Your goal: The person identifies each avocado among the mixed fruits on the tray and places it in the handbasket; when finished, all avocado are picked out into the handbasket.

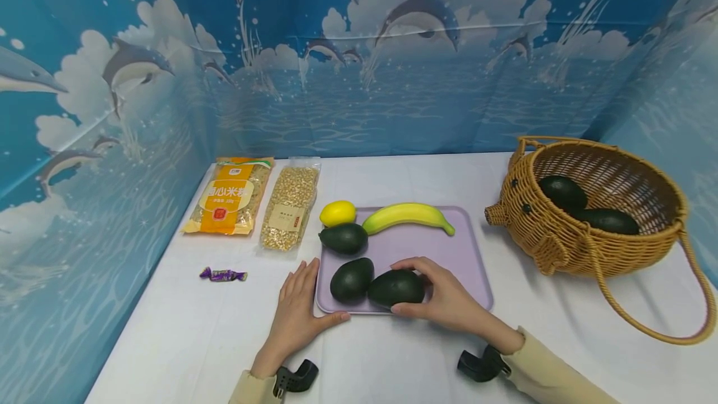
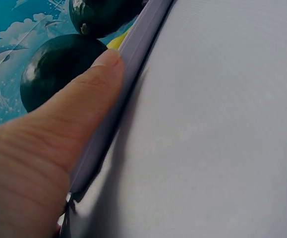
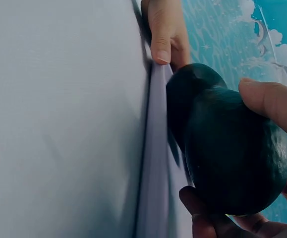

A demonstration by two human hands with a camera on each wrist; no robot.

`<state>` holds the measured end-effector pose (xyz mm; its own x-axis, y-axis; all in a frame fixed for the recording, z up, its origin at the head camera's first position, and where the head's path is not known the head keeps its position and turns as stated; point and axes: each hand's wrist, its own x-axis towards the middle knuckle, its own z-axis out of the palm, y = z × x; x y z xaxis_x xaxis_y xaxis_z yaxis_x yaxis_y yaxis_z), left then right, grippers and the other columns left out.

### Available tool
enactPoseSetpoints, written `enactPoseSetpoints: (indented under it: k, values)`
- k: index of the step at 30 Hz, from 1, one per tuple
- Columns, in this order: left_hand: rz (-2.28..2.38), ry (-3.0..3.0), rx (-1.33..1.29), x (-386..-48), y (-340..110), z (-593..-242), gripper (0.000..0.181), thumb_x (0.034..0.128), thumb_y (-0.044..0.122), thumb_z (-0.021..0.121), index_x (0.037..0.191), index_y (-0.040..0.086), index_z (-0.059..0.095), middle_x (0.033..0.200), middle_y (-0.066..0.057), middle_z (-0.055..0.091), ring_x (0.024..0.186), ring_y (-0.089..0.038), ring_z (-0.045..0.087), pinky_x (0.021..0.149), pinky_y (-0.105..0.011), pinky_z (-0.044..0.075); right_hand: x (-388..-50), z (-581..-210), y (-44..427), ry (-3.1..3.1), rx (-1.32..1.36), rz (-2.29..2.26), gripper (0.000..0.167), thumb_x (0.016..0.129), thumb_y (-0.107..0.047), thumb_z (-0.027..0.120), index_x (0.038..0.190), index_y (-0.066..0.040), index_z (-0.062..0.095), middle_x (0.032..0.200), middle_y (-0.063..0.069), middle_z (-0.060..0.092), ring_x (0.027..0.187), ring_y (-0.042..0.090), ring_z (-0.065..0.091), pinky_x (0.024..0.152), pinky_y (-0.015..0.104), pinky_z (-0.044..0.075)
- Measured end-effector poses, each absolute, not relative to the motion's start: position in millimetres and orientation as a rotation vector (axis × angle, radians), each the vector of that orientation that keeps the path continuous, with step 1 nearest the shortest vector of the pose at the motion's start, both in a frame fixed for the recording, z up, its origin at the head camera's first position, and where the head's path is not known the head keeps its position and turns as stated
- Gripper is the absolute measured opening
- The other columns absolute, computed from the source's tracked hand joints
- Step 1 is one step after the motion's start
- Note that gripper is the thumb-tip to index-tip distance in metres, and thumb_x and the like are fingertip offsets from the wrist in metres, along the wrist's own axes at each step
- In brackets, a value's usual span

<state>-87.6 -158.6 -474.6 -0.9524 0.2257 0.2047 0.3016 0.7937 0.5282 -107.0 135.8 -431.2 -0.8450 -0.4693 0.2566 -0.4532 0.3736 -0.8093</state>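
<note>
My right hand (image 1: 445,295) grips a dark green avocado (image 1: 396,288) at the front of the lilac tray (image 1: 412,254), thumb on the near side and fingers over the far side. In the right wrist view the gripped avocado (image 3: 237,153) covers part of another one behind it. That second avocado (image 1: 351,280) lies just left, touching it. Along the tray's front left corner rests my left hand (image 1: 300,310), fingers straight and thumb on the rim, as the left wrist view shows its thumb (image 2: 84,94). A third avocado (image 1: 343,239), a lemon (image 1: 338,213) and a banana (image 1: 408,216) lie farther back.
At right stands a pig-shaped wicker basket (image 1: 552,254) with two avocados (image 1: 608,221) inside and a rope handle hanging in front. An orange-labelled bag (image 1: 227,198), a clear bag of grain (image 1: 290,207) and a purple wrapped candy (image 1: 223,275) lie at left.
</note>
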Motion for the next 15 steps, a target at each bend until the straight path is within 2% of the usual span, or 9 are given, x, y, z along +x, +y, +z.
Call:
enactPoseSetpoints:
  k: [10,15]
  values:
    - [-0.870,-2.844,-0.425,-88.4,-158.6,-476.1,0.114,0.0664,0.065,0.073,0.147,-0.001,0.028,0.149,-0.018,0.031,0.139,-0.033,0.019,0.112,-0.050,0.010,-108.3,-421.0,148.5,2.609,-0.887,-1.535,0.058,0.074,-0.031,0.083,0.124,-0.017,0.057,0.119,-0.009,0.056,0.105,0.013,0.054,0.078,0.031,0.052]
    - [-0.878,-2.856,-0.417,-88.4,-158.9,-475.7,0.114,0.0665,0.065,0.073,0.148,0.000,0.027,0.150,-0.018,0.030,0.140,-0.031,0.017,0.113,-0.049,0.008,-104.7,-400.4,153.3,2.663,-0.870,-1.504,0.059,0.071,-0.022,0.085,0.124,-0.015,0.057,0.118,-0.005,0.057,0.103,0.013,0.054,0.078,0.033,0.051]
